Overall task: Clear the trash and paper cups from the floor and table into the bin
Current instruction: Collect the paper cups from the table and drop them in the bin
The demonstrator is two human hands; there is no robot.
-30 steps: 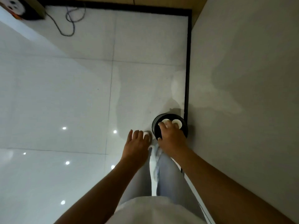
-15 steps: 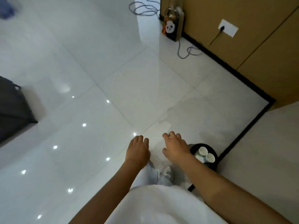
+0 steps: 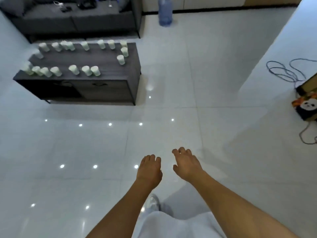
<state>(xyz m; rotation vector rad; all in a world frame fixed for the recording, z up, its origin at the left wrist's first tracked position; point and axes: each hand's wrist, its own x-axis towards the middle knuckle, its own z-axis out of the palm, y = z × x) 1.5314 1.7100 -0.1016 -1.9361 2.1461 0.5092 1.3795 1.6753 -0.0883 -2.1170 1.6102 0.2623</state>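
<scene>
Several white paper cups (image 3: 74, 69) stand along the edges of a low dark grey table (image 3: 96, 57) at the upper left. My left hand (image 3: 149, 170) and my right hand (image 3: 187, 163) hang side by side over the white tiled floor, low in the middle of the view, far from the table. Both hold nothing, with fingers loosely bent. The bin is out of view.
A dark grey sofa (image 3: 72, 16) stands behind the table. A blue water bottle (image 3: 165, 12) stands on the floor by the far wall. At the right edge lie a panda-printed box (image 3: 307, 107) and loose cables (image 3: 288, 71). A white wall (image 3: 291, 31) juts in at the upper right.
The view has swung left, away from the black bin and the corner, toward the table with cups. My right hand has come off the bin; both hands are empty.
</scene>
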